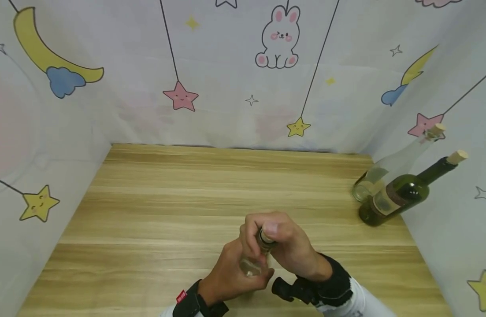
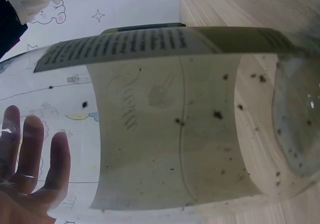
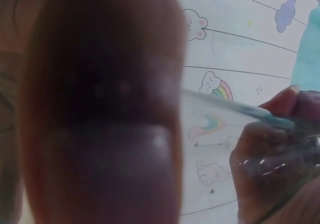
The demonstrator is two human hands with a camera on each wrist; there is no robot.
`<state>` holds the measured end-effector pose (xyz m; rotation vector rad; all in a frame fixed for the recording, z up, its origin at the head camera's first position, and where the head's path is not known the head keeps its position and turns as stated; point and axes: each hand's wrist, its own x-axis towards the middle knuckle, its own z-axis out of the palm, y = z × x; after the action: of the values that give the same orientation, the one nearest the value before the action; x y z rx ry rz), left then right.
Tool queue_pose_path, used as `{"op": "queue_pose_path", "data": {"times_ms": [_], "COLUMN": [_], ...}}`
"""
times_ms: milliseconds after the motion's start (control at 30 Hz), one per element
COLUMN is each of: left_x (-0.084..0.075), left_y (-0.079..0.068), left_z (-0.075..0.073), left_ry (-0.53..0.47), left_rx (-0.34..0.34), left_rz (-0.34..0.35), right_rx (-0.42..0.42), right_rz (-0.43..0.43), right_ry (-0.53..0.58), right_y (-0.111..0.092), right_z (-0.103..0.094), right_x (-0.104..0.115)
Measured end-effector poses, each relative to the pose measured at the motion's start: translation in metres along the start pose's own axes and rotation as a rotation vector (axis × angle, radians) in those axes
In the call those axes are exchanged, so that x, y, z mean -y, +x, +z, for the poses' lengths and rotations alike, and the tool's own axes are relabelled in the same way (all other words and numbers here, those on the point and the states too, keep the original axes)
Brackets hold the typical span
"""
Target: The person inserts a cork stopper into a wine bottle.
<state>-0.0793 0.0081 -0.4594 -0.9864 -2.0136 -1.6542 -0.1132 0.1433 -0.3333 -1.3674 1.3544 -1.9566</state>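
A clear glass bottle [image 1: 250, 267] is held in front of me, its neck tipped up toward the head camera. My left hand [image 1: 231, 274] grips it around the shoulder. Curled about the neck, my right hand [image 1: 294, 248] has its thumb against a pale cork [image 1: 268, 237] at the mouth. How deep the cork sits cannot be told. In the left wrist view the bottle's label [image 2: 150, 134] and dark specks show close up, with left-hand fingers [image 2: 32, 149] seen through the glass. A blurred right-hand digit [image 3: 105, 108] hides much of the right wrist view.
At the table's right side stand a clear corked bottle [image 1: 401, 156] and a dark green corked bottle [image 1: 411, 189], close together. The wooden table [image 1: 167, 198] is bordered by patterned cloth walls [image 1: 227, 57] at the back and both sides.
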Motion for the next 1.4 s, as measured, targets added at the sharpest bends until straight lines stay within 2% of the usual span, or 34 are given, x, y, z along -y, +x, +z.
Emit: {"op": "queue_pose_path", "data": {"times_ms": [233,800,1033,1400], "left_x": [0.0,0.002,-0.002,-0.003], "left_y": [0.001,0.002,0.007,0.007], "left_z": [0.002,0.005,0.006,0.007], "left_ry": [-0.003,-0.013,-0.019,-0.056], "left_rx": [-0.009,-0.02,-0.016,0.011], "left_rz": [0.009,0.027,0.006,-0.092], "right_rx": [-0.027,-0.03,-0.1,-0.249], "right_rz": [-0.009,-0.063,-0.083,-0.053], "right_ry": [-0.025,-0.052,-0.11,-0.233], "right_y": [0.0,-0.002,-0.005,-0.013], "right_z": [0.001,0.0,0.0,0.005], "right_x": [0.001,0.002,-0.001,-0.009]}}
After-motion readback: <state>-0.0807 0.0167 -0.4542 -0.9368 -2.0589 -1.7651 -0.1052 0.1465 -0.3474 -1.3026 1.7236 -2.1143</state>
